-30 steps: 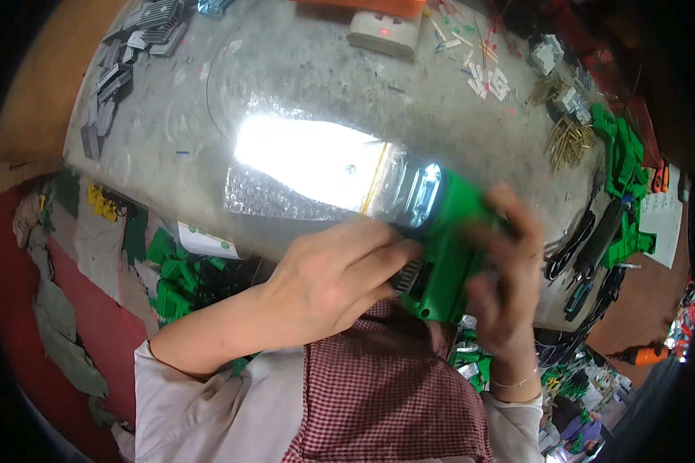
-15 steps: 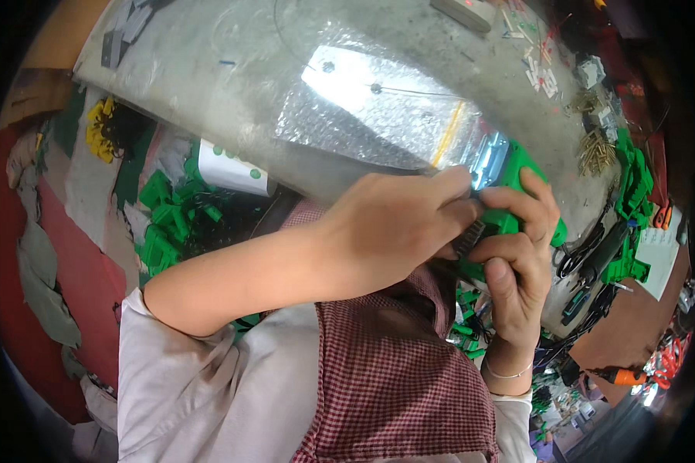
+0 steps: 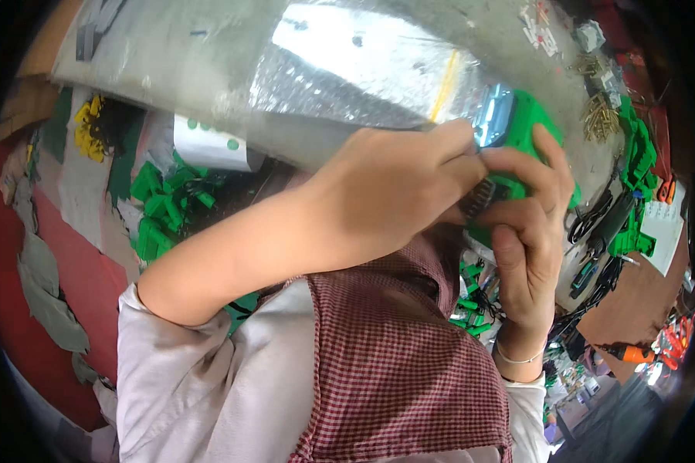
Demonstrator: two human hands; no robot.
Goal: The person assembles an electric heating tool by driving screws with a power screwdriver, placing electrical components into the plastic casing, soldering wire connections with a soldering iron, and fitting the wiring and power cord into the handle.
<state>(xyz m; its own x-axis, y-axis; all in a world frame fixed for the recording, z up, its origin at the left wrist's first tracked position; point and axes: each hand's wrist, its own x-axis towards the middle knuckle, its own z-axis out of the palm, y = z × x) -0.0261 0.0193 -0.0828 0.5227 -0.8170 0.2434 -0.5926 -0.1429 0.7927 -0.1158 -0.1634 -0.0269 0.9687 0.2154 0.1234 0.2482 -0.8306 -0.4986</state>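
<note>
A green plastic device (image 3: 530,119) with a shiny clear bluish window is held at the near right edge of the worktable. My right hand (image 3: 529,224) grips it from the right, fingers curled round the housing and thumb bent. Closed against the device's left side is my left hand (image 3: 398,189); its thumb and whatever the fingertips pinch are mostly hidden. Between the two hands shows a dark ridged part (image 3: 479,199) on the near side of the device. A silvery bubble-wrap sheet (image 3: 316,92) with a yellow strip lies just beyond my left hand.
The grey worktable (image 3: 170,65) spans the far side. Several green plastic parts (image 3: 162,201) lie at the left, near yellow-tipped pieces (image 3: 89,127). To the right are brass-coloured pins (image 3: 599,117), more green housings (image 3: 637,154), black cables (image 3: 594,270) and an orange-handled tool (image 3: 633,353).
The surroundings have shifted upward in the picture, as the view has moved. Both hands keep hold at the device, slightly farther up and right in the picture, with the dark ridged part turned a little.
</note>
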